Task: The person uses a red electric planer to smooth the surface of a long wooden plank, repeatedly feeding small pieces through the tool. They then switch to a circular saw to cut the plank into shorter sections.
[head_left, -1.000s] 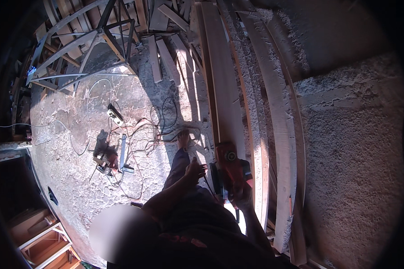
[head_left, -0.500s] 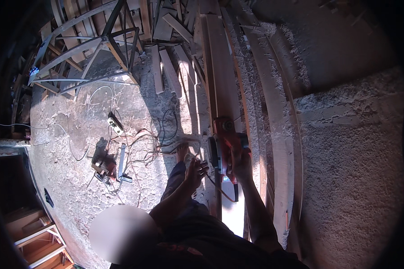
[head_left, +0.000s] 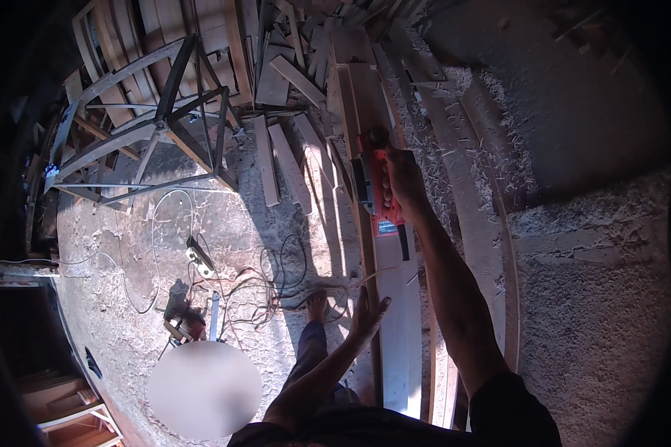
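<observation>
A red electric hand planer (head_left: 381, 195) rests on a long wooden board (head_left: 397, 328) that runs away from me. My right hand (head_left: 405, 180) is wrapped round the planer's handle, the arm stretched forward. Behind the planer the board's face looks pale; ahead of it the wood (head_left: 371, 108) is browner. My left hand (head_left: 366, 319) is at the board's left edge, thumb and fingers apart, holding nothing that I can see. A thin cord (head_left: 367, 279) passes just beyond its fingertips. Whether this hand touches the board I cannot tell.
More long planks (head_left: 479, 246) lie on the right among shavings. On the left floor are tangled cables (head_left: 276, 287), a power strip (head_left: 199, 258) and another tool (head_left: 185, 309). A wooden frame (head_left: 160, 127) stands farther off, near loose boards (head_left: 267, 160). My bare foot (head_left: 317, 305) is beside the cables.
The planer has moved forward along the board in my right hand. My left hand has shifted right to the board's edge, its fingers straighter.
</observation>
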`<control>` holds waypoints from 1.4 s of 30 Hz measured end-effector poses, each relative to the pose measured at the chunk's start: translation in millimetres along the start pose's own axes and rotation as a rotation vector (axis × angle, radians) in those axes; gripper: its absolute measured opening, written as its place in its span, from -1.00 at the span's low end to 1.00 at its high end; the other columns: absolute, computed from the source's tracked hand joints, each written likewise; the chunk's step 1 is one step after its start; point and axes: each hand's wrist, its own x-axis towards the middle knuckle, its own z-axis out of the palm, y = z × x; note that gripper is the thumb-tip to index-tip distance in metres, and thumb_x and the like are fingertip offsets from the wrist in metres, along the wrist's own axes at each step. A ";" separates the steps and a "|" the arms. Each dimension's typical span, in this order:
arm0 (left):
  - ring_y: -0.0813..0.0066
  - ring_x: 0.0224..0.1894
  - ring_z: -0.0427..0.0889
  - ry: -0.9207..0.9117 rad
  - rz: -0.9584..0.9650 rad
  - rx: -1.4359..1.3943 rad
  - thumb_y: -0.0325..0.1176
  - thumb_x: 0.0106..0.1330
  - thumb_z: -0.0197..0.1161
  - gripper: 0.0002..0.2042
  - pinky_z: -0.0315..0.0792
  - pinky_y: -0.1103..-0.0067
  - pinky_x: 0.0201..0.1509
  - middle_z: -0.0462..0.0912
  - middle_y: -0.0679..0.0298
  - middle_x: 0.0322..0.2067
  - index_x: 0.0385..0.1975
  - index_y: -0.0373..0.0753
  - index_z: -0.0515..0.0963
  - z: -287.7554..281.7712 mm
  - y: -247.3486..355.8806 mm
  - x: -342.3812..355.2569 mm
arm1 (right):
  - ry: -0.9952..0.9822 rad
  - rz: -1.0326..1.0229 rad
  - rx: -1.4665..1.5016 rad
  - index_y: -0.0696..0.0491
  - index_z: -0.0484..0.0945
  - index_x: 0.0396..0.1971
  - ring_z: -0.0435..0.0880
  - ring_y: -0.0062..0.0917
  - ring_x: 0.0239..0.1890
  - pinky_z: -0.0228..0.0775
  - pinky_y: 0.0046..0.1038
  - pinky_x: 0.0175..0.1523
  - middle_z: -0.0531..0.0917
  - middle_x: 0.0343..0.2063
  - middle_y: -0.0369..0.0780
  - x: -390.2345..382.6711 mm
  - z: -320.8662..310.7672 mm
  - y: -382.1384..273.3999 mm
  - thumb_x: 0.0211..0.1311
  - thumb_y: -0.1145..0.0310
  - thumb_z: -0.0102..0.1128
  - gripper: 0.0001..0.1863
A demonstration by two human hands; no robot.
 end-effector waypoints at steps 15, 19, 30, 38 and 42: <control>0.01 0.19 0.54 0.149 0.179 0.185 -0.08 0.27 0.49 -0.09 0.45 0.21 0.27 0.45 -0.16 0.18 0.42 -0.46 0.10 9.2 26.9 68.8 | 0.028 -0.043 0.042 0.01 0.42 -0.41 0.42 -0.59 -0.77 0.26 -0.44 -0.69 0.44 -0.68 -0.35 228.2 42.2 -89.8 0.39 -0.30 0.08 -0.41; -0.30 0.33 0.38 0.181 0.293 0.409 0.04 0.18 0.51 0.15 0.33 0.08 0.37 0.28 -0.40 0.30 0.49 -0.52 -0.15 5.3 2.8 72.1 | 0.081 -0.205 0.175 0.04 0.47 -0.42 0.44 -0.59 -0.76 0.29 -0.44 -0.67 0.43 -0.71 -0.35 242.3 44.5 -91.7 0.31 -0.38 0.15 -0.34; 0.19 0.28 0.54 0.207 -0.121 -0.326 0.19 0.63 -0.30 -0.29 0.33 0.37 0.41 0.60 -0.06 0.18 0.30 -0.37 0.45 -81.5 -119.6 41.9 | 0.162 -0.438 0.336 0.09 0.49 -0.35 0.44 -0.72 -0.68 0.21 -0.59 -0.61 0.50 -0.66 -0.37 -156.8 -3.9 75.3 0.49 -0.01 0.17 -0.57; 0.01 0.49 0.26 0.192 0.049 -0.229 0.13 0.55 0.03 -0.26 0.15 0.29 0.55 0.31 -0.15 0.40 0.46 -0.39 0.14 -31.2 -155.5 -118.0 | 0.291 -0.053 0.020 0.21 0.56 0.05 0.63 -0.65 -0.56 0.40 -0.53 -0.50 0.64 -0.59 -0.31 -551.8 -96.6 186.4 0.52 -0.03 0.08 -0.47; -0.14 0.52 0.14 0.220 0.153 0.428 0.20 0.31 0.31 0.02 0.12 0.21 0.56 0.11 -0.23 0.47 0.54 -0.31 -0.07 33.6 -156.9 -198.0 | 0.551 -0.073 -0.076 0.21 0.60 0.07 0.71 -0.53 -0.45 0.52 -0.44 -0.34 0.75 -0.47 -0.19 -673.3 -109.4 230.1 0.51 -0.07 0.04 -0.42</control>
